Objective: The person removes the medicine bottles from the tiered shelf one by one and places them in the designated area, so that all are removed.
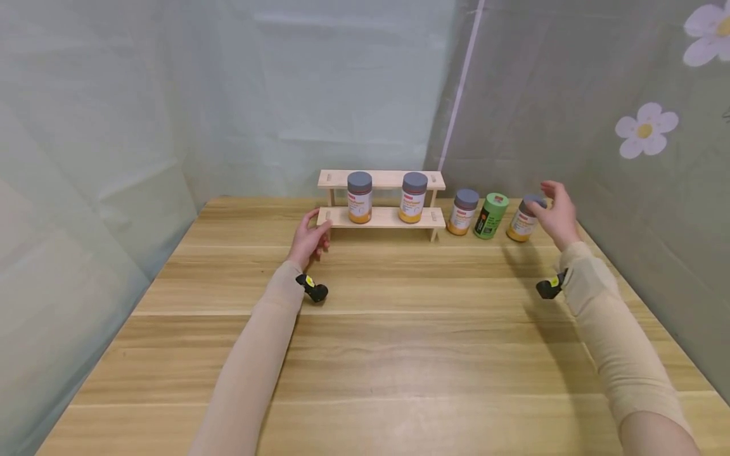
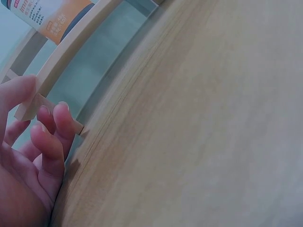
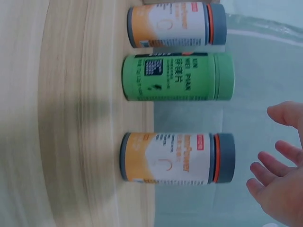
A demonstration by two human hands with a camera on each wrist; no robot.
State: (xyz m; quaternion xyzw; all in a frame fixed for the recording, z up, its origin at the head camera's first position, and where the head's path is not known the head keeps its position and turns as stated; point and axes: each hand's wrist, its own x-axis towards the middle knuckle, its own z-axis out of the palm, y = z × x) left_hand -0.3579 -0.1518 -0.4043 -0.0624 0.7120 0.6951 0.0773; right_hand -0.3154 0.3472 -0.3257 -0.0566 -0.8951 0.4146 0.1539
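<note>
My left hand (image 1: pixel 310 239) grips the left end of a two-tier wooden rack (image 1: pixel 384 217), thumb on the lower board and fingers curled beneath. On that board stand two supplement jars with grey lids, a left jar (image 1: pixel 360 199) and a right jar (image 1: pixel 412 199). My right hand (image 1: pixel 557 215) is at the far right, fingers spread and holding nothing. It hovers by the lid of the rightmost jar (image 3: pixel 177 158), and the right wrist view shows a gap between them. A green bottle (image 3: pixel 177 76) stands left of that jar, then another grey-lidded jar (image 3: pixel 175 24) closest to the rack.
The wooden table (image 1: pixel 365 354) stretches from the rack toward me. Pale fabric (image 1: pixel 342 82) hangs behind its back edge and at both sides. Black wrist cameras sit on both sleeves, the left camera (image 1: pixel 312 289) low over the tabletop.
</note>
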